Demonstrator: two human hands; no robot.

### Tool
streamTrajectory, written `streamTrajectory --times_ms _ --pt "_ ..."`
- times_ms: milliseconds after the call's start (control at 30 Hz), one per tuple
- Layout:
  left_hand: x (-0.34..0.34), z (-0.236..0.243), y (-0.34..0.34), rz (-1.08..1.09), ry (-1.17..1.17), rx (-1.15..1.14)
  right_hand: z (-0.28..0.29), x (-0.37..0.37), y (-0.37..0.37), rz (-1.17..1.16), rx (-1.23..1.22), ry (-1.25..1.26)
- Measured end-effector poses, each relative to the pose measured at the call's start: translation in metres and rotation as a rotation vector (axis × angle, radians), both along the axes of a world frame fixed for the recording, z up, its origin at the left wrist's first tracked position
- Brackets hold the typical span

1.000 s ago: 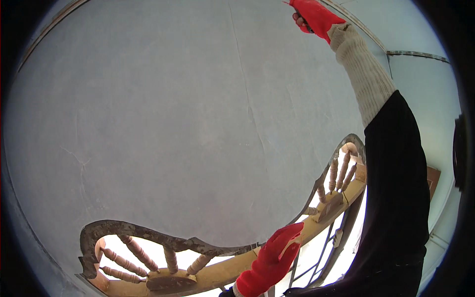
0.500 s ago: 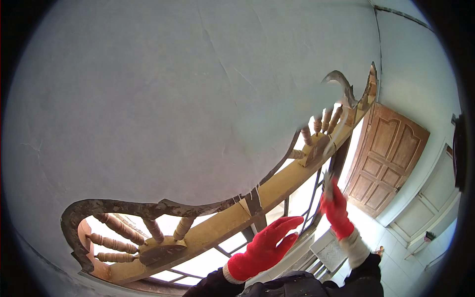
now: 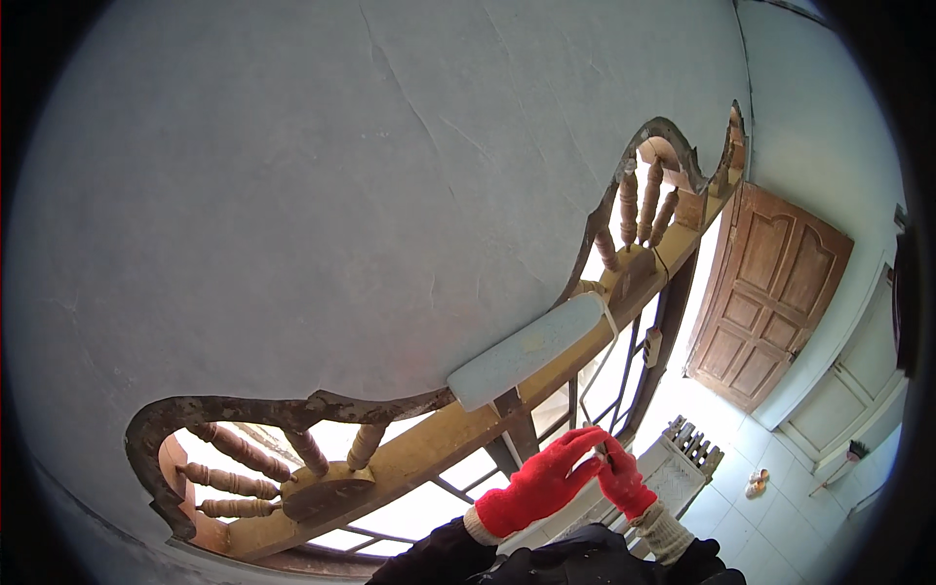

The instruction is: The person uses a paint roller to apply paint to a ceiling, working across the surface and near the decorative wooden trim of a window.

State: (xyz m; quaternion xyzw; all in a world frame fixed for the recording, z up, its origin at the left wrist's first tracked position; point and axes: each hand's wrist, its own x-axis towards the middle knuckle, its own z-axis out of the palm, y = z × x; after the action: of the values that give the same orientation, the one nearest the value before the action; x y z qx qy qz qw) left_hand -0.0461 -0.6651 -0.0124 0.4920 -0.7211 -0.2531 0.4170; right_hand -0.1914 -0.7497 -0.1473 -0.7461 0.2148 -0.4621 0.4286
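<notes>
A pale paint roller point(image 3: 526, 351) lies up across the yellow beam, with its bent wire frame running down to my hands. My right hand point(image 3: 621, 483), in a red glove, is closed around the lower end of the handle. Just left of it, my red-gloved left hand point(image 3: 536, 485) curls its fingers and thumb about the same handle; the fingers partly hide the grip. Behind the roller rises a grey wall point(image 3: 292, 244) with thin cracks. The roller's upper side overlaps the wall's lower edge.
Yellow beam point(image 3: 419, 458) with turned wooden spindles point(image 3: 239, 451) and rough dark curved trim crosses ahead. Barred window panes glow below it. At right stand a brown panelled door point(image 3: 765, 292), a slatted bench point(image 3: 678, 468) and a tiled floor point(image 3: 746, 526) with footwear on it.
The blurred roller has come down and left onto the beam. My right hand has moved down and left to meet my left hand, which has closed in at the handle.
</notes>
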Motion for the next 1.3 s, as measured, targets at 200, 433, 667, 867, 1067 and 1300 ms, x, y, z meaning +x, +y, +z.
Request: streamTrajectory --times_ms 200,433,667,867,1067,1300 --pt "0.006 -0.005 -0.006 0.043 0.041 -0.119 0.020 0.014 -0.019 -0.008 0.021 -0.051" --pt "0.008 0.037 -0.001 0.064 0.186 -0.208 0.148 0.026 -0.032 0.061 0.152 -0.104" --pt "0.028 0.087 0.009 0.153 0.164 -0.445 0.343 0.068 -0.081 0.069 -0.165 -0.201" --pt "0.030 0.095 0.014 0.193 0.290 -0.466 0.543 0.072 -0.088 0.180 -0.379 -0.292" --pt "0.048 0.115 0.038 0.378 0.123 -0.586 0.676 0.101 -0.084 0.318 -0.447 -0.360" --pt "0.050 0.107 0.067 0.527 0.230 -0.545 0.626 0.125 -0.054 0.187 -0.468 -0.505"
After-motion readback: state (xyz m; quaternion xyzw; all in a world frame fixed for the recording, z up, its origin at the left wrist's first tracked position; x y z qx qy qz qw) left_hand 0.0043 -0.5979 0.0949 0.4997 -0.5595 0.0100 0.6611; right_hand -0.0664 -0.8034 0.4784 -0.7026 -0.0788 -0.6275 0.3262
